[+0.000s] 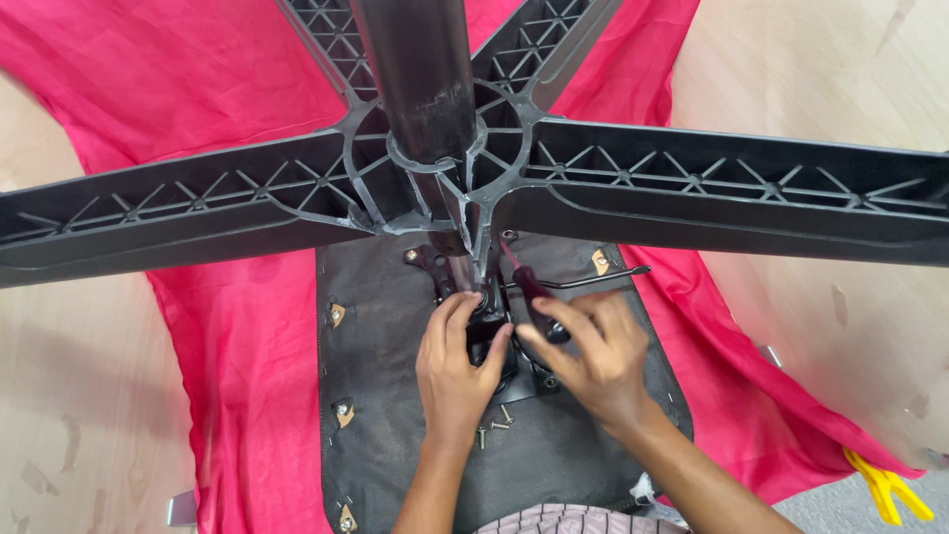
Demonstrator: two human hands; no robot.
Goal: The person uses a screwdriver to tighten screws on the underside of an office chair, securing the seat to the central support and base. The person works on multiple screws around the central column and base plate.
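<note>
My right hand (593,351) pinched a red-and-black screwdriver (527,290), its shaft slanting up and left toward a bolt on the seat mechanism (465,287); my left hand (455,371), nearer, curled its fingers around the mechanism beneath the chair base (692,188).

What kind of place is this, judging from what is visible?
Probably a home or small workshop floor: a red cloth on light wooden flooring, an upturned office chair base, loose screws.

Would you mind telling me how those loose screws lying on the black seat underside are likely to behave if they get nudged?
The screws look small and light, so they would probably scatter easily. Their round shanks suggest rolling, though the black seat underside looks textured, which may slow them.
</note>
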